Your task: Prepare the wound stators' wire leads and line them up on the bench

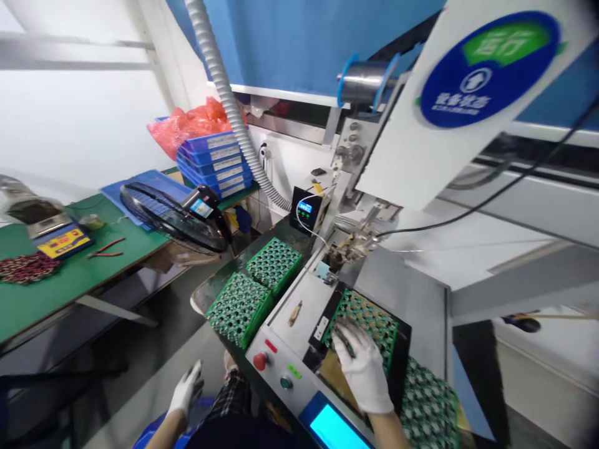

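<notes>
One big machine point(311, 305), two green piles point(238, 305).
The piles sit along the worktop point(290, 234)'s left edge, perhaps for easy reach. One black tray point(401, 355) probably keeps one green board point(369, 315) still. The two hands are apart: the right hand point(358, 362) spreads over that board's near edge; the left hand point(186, 390) hangs loose, holding nothing.

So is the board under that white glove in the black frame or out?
In: the board lies inside the black frame, whose dark border shows along its sides. The right hand covers part of it.
</notes>
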Tool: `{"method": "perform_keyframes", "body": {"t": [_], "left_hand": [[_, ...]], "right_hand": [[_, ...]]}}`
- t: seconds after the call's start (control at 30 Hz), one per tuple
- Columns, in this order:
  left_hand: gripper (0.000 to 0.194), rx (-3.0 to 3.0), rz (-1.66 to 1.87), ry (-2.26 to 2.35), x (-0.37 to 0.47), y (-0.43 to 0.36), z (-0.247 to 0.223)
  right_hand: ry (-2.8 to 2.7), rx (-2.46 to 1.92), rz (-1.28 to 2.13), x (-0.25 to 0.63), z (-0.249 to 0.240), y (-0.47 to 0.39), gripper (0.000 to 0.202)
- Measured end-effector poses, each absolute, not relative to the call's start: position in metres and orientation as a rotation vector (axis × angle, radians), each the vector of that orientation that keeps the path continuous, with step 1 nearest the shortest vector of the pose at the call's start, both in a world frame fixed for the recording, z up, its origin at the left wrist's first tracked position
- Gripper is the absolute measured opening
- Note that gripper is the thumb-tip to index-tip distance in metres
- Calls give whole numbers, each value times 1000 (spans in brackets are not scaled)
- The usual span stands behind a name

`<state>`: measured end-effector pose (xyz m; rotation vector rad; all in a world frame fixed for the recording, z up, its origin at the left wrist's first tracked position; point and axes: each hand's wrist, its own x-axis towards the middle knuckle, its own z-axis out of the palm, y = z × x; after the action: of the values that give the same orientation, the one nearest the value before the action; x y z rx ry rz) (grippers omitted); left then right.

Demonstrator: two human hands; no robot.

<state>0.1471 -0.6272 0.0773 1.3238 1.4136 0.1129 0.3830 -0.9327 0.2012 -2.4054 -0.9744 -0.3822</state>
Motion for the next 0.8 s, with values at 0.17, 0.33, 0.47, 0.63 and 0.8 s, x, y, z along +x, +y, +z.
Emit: {"method": "perform_keyframes", "body": {"t": [0.17,0.33,0.47,0.63,0.8], "left_hand": [[44,1215,272,1335,210,-582,79],[44,1307,328,1201,257,-576,83],[38,1360,316,1191,261,-575,81],[34,1380,297,1155,256,-570,80],[32,1405,336,1152,255,-574,85]], "right_hand": [[-1067,-2302,-344,338,193,-911,25],[-1006,-2295,-356,314,187,-895,21],[-1005,-2298,-357,307,182,-897,20],[-1030,-2283,-337,309,181,-900,21],[-1093,-2253,-255,311,185,-892,20]]}}
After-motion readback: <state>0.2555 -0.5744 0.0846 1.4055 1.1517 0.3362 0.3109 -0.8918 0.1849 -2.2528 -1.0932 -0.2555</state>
